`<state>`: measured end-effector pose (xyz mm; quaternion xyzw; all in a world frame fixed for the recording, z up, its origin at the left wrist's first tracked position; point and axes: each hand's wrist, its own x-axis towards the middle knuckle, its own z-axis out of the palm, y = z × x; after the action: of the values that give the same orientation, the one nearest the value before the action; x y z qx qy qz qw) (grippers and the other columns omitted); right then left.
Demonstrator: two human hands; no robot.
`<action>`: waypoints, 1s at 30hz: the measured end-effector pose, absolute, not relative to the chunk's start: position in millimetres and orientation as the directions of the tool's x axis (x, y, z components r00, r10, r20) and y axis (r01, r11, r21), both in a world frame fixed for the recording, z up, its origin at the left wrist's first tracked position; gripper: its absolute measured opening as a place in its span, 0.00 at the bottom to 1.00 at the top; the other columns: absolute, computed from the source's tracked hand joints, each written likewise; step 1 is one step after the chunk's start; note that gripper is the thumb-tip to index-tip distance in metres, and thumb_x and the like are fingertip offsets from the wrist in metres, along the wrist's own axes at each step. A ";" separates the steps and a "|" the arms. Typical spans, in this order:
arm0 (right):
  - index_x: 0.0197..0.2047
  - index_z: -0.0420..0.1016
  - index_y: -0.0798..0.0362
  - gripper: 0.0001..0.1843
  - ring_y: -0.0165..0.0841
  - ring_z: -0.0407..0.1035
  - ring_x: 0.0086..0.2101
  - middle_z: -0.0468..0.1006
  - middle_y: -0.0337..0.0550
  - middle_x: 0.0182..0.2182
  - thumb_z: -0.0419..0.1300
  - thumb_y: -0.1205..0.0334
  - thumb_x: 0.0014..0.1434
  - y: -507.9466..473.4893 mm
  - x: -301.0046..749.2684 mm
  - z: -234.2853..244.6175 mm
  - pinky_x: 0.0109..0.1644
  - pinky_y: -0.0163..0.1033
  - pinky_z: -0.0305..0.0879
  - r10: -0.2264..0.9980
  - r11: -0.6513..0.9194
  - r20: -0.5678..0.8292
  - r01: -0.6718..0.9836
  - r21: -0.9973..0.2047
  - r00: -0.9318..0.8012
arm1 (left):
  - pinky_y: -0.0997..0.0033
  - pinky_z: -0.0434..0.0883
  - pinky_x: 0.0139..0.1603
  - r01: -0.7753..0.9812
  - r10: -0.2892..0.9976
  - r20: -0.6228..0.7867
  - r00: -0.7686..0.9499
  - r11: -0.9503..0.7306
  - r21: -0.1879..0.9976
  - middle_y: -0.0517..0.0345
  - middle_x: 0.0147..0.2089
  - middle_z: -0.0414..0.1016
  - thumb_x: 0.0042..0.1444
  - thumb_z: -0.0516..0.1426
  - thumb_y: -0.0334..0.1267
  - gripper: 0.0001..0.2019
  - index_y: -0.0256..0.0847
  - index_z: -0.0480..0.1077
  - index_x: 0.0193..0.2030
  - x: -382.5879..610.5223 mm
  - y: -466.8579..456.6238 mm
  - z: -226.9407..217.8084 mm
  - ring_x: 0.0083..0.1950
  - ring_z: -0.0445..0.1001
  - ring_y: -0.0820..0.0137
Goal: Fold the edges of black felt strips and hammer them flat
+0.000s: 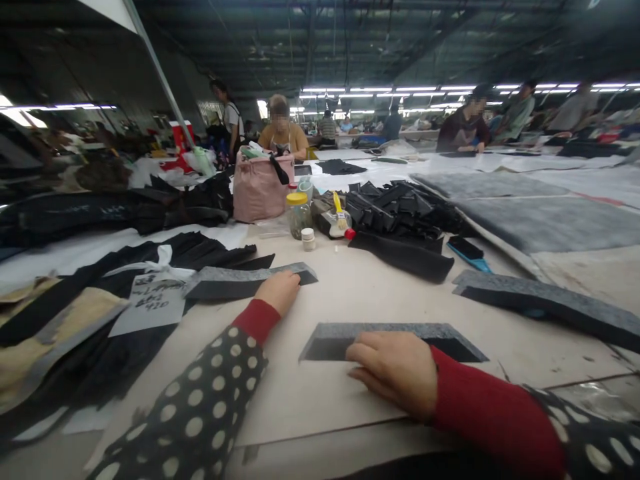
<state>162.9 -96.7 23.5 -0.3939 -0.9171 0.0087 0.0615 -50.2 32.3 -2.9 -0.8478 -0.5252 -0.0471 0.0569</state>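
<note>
My left hand is closed on the right end of a black fabric strip with a grey speckled band, beside a dark fabric pile; its fingertips are partly hidden. A second black and grey strip lies flat on the table in front of me. Over its middle rests my right hand, fingers bent, with a small gap between the upper fingers and the lower digit. I see no grip on the cloth there. More such strips lie at the right.
Behind the strips stand a yellow-lidded jar, a small white bottle, a yellow brush and a pink bag. Black pieces are heaped beyond. A handwritten tag lies on the left pile. Co-workers stand farther back.
</note>
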 end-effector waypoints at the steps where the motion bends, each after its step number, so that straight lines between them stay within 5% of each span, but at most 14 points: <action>1: 0.33 0.68 0.51 0.10 0.30 0.65 0.28 0.72 0.40 0.29 0.49 0.57 0.56 -95.9 164.7 32.4 0.27 0.34 0.52 0.722 0.691 0.104 0.720 -0.064 -0.684 | 0.65 0.67 0.41 0.900 0.890 0.136 0.436 -0.433 -0.053 0.48 0.36 0.70 0.53 0.46 0.28 0.11 0.35 0.69 0.34 -46.3 32.5 -2.8 0.40 0.69 0.63; 11: 0.33 0.71 0.53 0.12 0.32 0.68 0.30 0.74 0.44 0.31 0.50 0.57 0.56 -57.7 150.6 70.7 0.28 0.34 0.56 0.683 0.729 -0.147 0.681 0.074 -0.715 | 0.67 0.66 0.40 0.865 0.863 0.061 0.502 -0.501 -0.028 0.50 0.39 0.69 0.50 0.46 0.23 0.14 0.37 0.69 0.39 -58.6 37.4 -1.5 0.39 0.69 0.64; 20: 0.46 0.67 0.56 0.17 0.38 0.68 0.36 0.70 0.50 0.38 0.44 0.69 0.57 17.9 110.7 19.7 0.32 0.38 0.61 0.738 0.675 -0.147 0.715 0.182 -0.658 | 0.68 0.65 0.45 0.888 0.879 0.160 0.450 -0.459 0.025 0.51 0.41 0.69 0.52 0.45 0.25 0.15 0.38 0.67 0.43 -63.0 42.5 -11.3 0.43 0.68 0.66; 27: 0.57 0.53 0.45 0.21 0.38 0.69 0.34 0.69 0.48 0.40 0.40 0.61 0.60 32.1 96.8 8.9 0.31 0.39 0.62 0.783 0.622 -0.092 0.775 0.109 -0.615 | 0.73 0.65 0.45 0.872 0.886 0.200 0.419 -0.454 0.184 0.57 0.40 0.71 0.51 0.47 0.28 0.15 0.41 0.68 0.42 -74.3 51.6 -16.1 0.43 0.68 0.70; 30: 0.54 0.59 0.50 0.20 0.39 0.69 0.35 0.70 0.48 0.40 0.39 0.59 0.61 34.7 92.4 11.2 0.32 0.40 0.63 0.813 0.581 -0.104 0.809 0.090 -0.572 | 0.72 0.66 0.41 0.842 0.860 0.238 0.451 -0.498 0.208 0.56 0.37 0.71 0.52 0.51 0.36 0.11 0.41 0.69 0.41 -73.8 50.1 -14.4 0.40 0.69 0.68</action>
<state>92.4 34.7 11.2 -0.4576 -0.8865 -0.0162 -0.0668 -73.8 50.1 -14.4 -0.8511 -0.4999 -0.1574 -0.0299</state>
